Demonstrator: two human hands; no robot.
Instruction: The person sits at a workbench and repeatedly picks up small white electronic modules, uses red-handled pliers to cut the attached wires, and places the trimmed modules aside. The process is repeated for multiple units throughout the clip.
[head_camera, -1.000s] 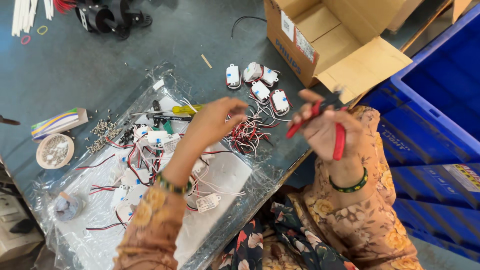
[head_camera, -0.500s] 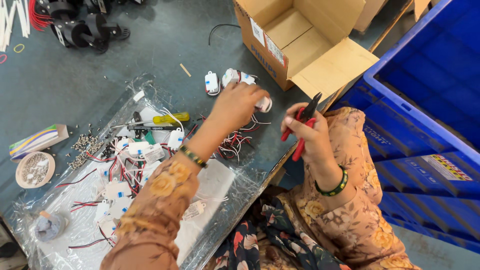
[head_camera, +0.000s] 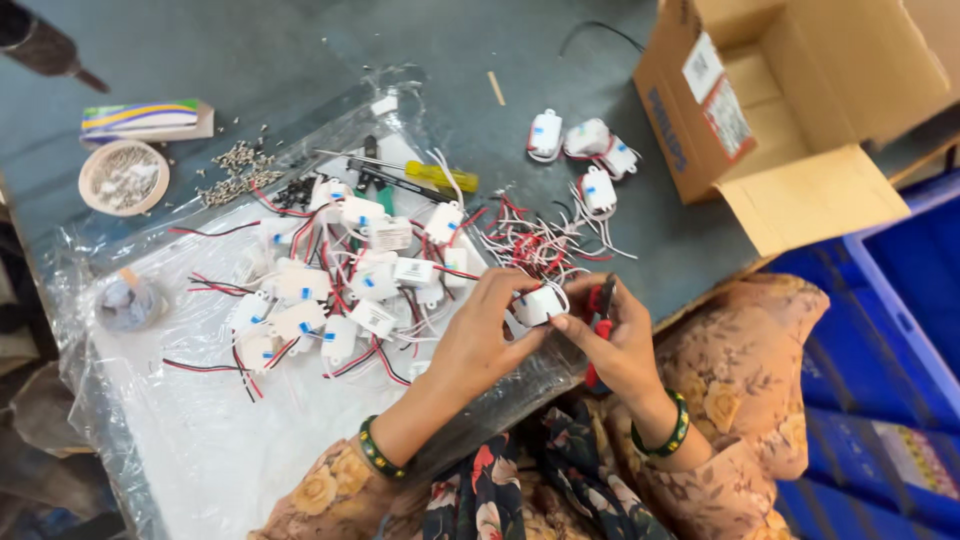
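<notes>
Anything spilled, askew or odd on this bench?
Small screws lie scattered loose on the table beside the round dish instead of in it. Cut wire ends are strewn by the hands. The left hand and right hand hold a white module normally.

A small assembly workshop: a worktable (head_camera: 300, 60) strewn with white wired modules (head_camera: 360, 285), loose screws (head_camera: 235, 160), a screwdriver (head_camera: 420, 175), cardboard box (head_camera: 790, 110), blue crates (head_camera: 900, 300).

An open cardboard box (head_camera: 790, 110) sits at two o'clock, blue crates (head_camera: 900, 330) at four, a round dish of screws (head_camera: 123, 176) at ten, and a yellow-handled screwdriver (head_camera: 430, 176) lies near twelve on clear plastic sheeting (head_camera: 200, 440).
</notes>
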